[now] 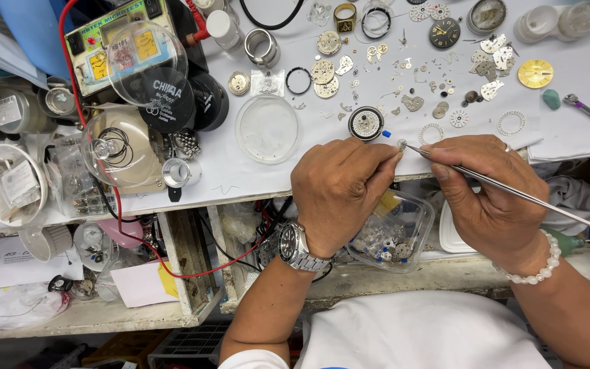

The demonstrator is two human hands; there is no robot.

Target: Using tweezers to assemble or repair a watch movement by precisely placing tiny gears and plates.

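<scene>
You're pinching tiny silver watch part point(401, 144) in left hand point(339, 191) fingers, right at front edge of white paper-covered desk point(240, 171). Right hand point(489, 195) fingers clenching long thin steel tweezers point(513, 193), tip touching that part. Guessing you're holding it low and close for steadiness. Round silver watch movement point(366, 123) sitting just beyond left fingertips, clear round plastic dish point(268, 128) near it. Loose gears scattering behind, so little open room there; bare paper left of dish.
</scene>
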